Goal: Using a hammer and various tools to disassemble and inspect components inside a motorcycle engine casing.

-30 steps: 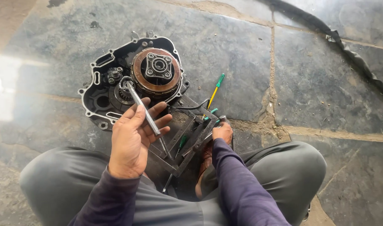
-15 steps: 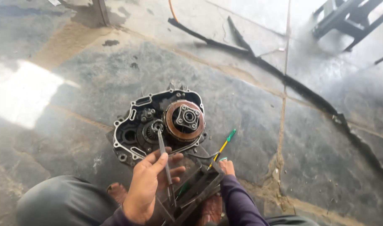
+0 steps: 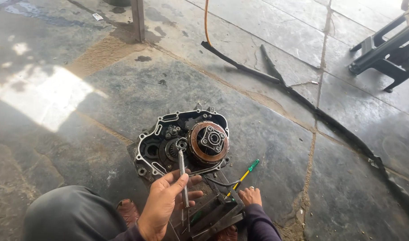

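- Holding a long metal wrench (image 3: 183,178), the left hand (image 3: 165,203) has its fingers curled about the lower shaft; the ring end sits on a small gear nut inside the engine case (image 3: 182,140).
- Engine case: open aluminium housing lying flat on the stone floor (image 3: 267,147); contents: a round copper-coloured clutch assembly (image 3: 208,142) on the right, small dark gears on the left, an empty round bore at far left.
- Right hand (image 3: 250,195): knuckles up, fingers bent, resting on a dark metal frame (image 3: 215,214) by the knees; whether its grip closes on anything cannot be told.
- Screwdriver (image 3: 244,176), green handle and yellow shaft, lying on the floor just beside the right hand.
- Black cable (image 3: 302,100) running across the floor, well apart from the case.
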